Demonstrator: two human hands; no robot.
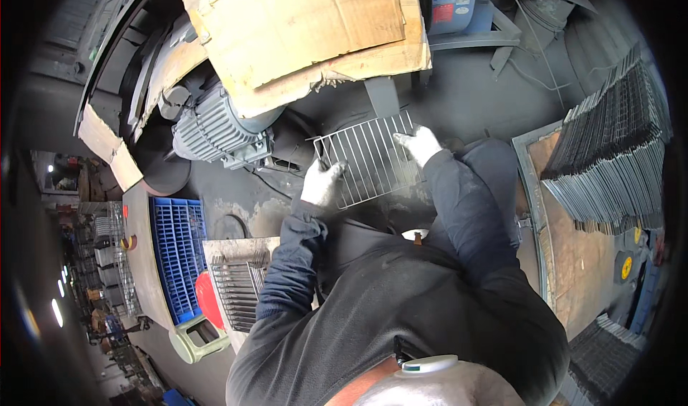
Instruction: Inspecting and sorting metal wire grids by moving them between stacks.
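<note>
Centrally, just off the middle toward 12 o'clock, a rectangular wire rack (373,159) with thin parallel bars is held up between two hands in white gloves, above the person's lap. The left hand (322,182), at the rack's 9 o'clock, has its grip pinching the side edge between thumb and fingers. The right hand (421,146), at the rack's 2 o'clock, pinches the opposite edge near its far corner. A grey metal plate (383,96) hangs close to the rack's far edge; whether they touch, I cannot tell.

At 12 o'clock lies a large sheet of torn cardboard (315,40). A finned electric motor (218,130) sits at 10 o'clock, a blue plastic bin (454,8) at 1 o'clock. Toward 3 o'clock, a tall, leaning stack of wire racks (609,162) stands on a wood-topped counter (577,270). Around 8 o'clock are a blue slatted crate (179,255), more wire racks (236,291) and a pale green stool (197,340).
</note>
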